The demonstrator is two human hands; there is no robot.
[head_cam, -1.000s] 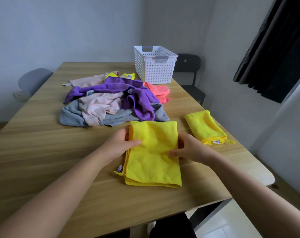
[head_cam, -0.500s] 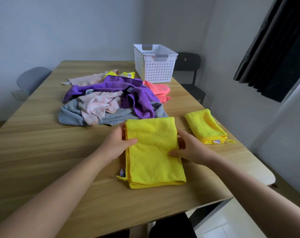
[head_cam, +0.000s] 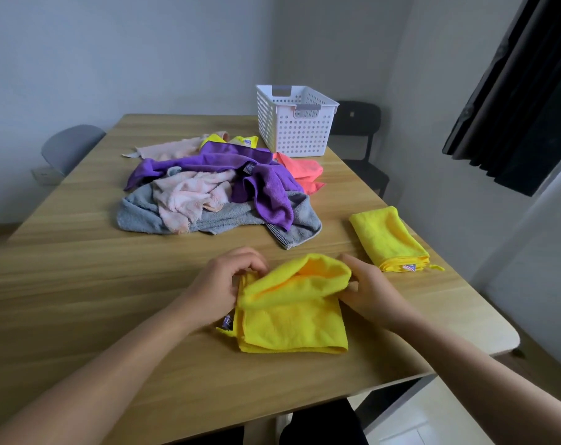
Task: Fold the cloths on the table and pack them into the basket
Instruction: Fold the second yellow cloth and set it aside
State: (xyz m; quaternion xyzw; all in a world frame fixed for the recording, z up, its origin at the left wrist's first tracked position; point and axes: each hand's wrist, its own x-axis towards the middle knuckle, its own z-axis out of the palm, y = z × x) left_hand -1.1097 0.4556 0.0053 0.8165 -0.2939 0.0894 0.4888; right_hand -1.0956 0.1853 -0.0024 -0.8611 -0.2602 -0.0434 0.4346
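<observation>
PACKING IN PROGRESS: At the near edge of a light wooden table [head_cam: 80, 316], a person's left hand [head_cam: 223, 284] and right hand [head_cam: 369, 293] each grip a far corner of a yellow microfibre cloth [head_cam: 292, 326], fingers curled round the fabric. The cloth's near end lies flat and doubled on the tabletop. Its far edge is lifted off the wood and arches back toward the person between the two hands. A small purple label [head_cam: 227, 322] sticks out at its near left corner.

To the right, near the table's edge and apart from the hands, a second yellow cloth [head_cam: 390, 240] lies folded into a narrow rectangle.

At mid-table sits a loose heap of unfolded cloths: a grey terry towel [head_cam: 234, 220] at the bottom, a crumpled pale pink towel [head_cam: 189, 197] on it, and a purple microfibre cloth [head_cam: 266, 194] draped across both. A coral-pink cloth [head_cam: 301, 171] lies just right of the heap. Behind it lie a flat pale pink cloth [head_cam: 173, 147] and the corner of a third yellow cloth [head_cam: 240, 141].

A white perforated plastic basket [head_cam: 296, 130] stands at the table's far right, just behind the coral-pink cloth, its floor hidden. A black chair [head_cam: 357, 123] stands beyond it, a grey chair [head_cam: 70, 146] sits at the table's left, and a dark curtain [head_cam: 523, 91] hangs at upper right.
</observation>
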